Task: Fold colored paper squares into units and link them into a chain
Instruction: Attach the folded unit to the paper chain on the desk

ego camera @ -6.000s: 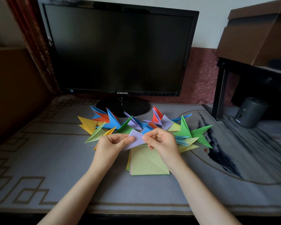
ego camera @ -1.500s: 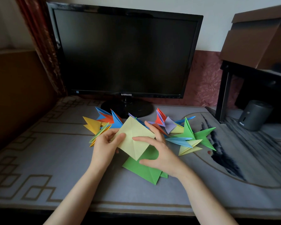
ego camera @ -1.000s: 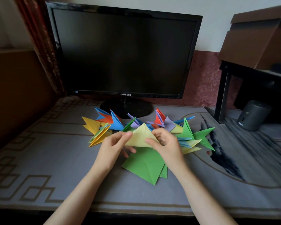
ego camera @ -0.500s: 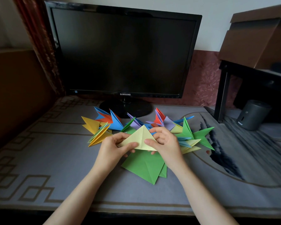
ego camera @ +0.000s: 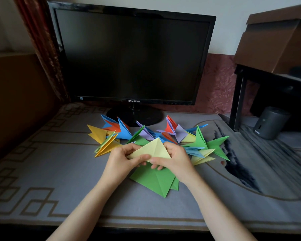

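Yellow paper triangle (ego camera: pixel 152 149) held just above worktop (ego camera: pixel 59 171) middle, apex toward far edge. Left hand (ego camera: pixel 122 160) pinches lower left corner, thumb on top; right hand (ego camera: pixel 178 159) pinches right side, fingers curled behind. Step, judged: creasing fold. Do well: match edges exactly, keep corner pinned, run thumb firmly along fold line. Green folded sheets (ego camera: pixel 153 180) flat under hands, toward near edge. Finished multicolour units (ego camera: pixel 146 134) fan out just behind hands; stray points could snag sheet. Monitor (ego camera: pixel 132 56) at far edge; dark cylinder (ego camera: pixel 271 122), cardboard box (ego camera: pixel 276 40) at right, well clear.
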